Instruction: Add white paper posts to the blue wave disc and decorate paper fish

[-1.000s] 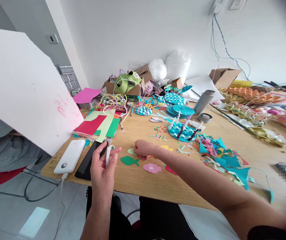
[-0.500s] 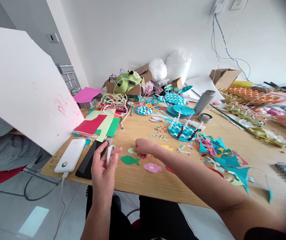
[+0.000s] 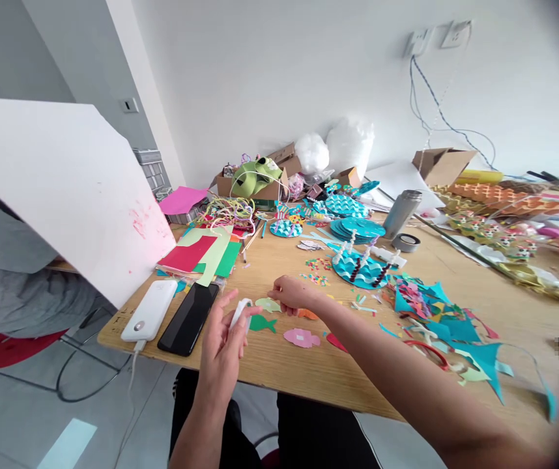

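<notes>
Though messy, table (image 3: 274, 264) beside white wall (image 3: 279, 78)

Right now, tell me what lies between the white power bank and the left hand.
In the head view, a black phone lies between the white power bank and the left hand.

One head-worn camera looks forward and down from above the person's lap (image 3: 326, 433), with the left hand (image 3: 225, 332) and right hand (image 3: 292, 293) near. It faces across the table (image 3: 279, 366), its front edge slanting, toward the white wall (image 3: 260, 71) farther off.
</notes>
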A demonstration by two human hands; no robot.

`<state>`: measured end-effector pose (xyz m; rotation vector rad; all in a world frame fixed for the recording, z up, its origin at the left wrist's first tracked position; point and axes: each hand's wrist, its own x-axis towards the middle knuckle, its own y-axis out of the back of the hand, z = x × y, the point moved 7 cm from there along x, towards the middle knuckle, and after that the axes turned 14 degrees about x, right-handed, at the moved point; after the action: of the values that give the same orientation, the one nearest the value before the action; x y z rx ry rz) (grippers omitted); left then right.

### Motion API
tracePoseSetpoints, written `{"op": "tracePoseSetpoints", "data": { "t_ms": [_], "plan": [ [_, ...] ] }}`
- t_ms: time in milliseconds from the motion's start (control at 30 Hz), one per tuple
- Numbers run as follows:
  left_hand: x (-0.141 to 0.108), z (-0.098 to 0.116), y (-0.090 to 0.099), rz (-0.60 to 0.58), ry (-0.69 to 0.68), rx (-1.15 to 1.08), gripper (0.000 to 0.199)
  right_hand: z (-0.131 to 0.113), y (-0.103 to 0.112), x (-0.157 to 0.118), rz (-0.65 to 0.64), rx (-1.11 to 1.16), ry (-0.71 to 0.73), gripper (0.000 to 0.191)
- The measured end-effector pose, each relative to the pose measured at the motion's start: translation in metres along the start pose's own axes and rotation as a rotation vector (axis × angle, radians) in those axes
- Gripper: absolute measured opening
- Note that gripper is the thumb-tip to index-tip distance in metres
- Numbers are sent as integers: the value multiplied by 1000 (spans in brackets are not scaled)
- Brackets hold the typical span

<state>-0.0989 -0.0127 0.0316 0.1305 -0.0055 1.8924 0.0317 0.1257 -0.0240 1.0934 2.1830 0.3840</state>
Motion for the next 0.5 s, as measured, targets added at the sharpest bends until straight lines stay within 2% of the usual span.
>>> {"op": "tracePoseSetpoints", "data": {
  "t_ms": [167, 300, 367, 500],
  "plan": [
    [-9, -4, -14, -113, 8, 20, 48, -36, 17, -49, 189, 262, 332, 18],
    [-14, -4, -26, -219, 0, 88, 49, -58, 15, -93, 240, 239, 570, 18],
    [-16, -4, -30, -244, -11, 139, 48, -58, 13, -104, 244, 235, 609, 16],
    [-20, -5, -37, -250, -40, 198, 48, -53, 10, -113, 244, 238, 593, 11]
  ]
}}
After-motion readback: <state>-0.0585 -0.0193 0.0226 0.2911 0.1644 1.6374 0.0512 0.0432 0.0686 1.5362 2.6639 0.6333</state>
